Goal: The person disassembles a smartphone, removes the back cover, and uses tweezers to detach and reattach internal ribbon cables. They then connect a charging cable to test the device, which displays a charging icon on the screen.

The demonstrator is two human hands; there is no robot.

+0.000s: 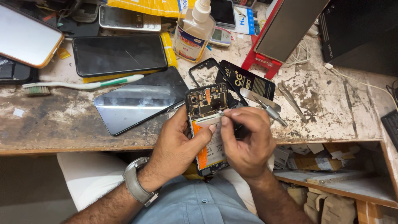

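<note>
Above the lap, left hand (178, 143) grips an opened phone (207, 124); right hand (244, 139) pinches its battery (213, 145) edge.

A worn, stained whitish wooden workbench (331, 108) carries a black glass phone panel (139, 99) at centre, a white-and-green toothbrush (78, 84) toward ten o'clock, a clear plastic spray bottle (193, 31) at twelve, and steel tweezers (292, 101) toward three.

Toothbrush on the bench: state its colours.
The toothbrush has a white handle with green sections, plain in the head view.
</note>
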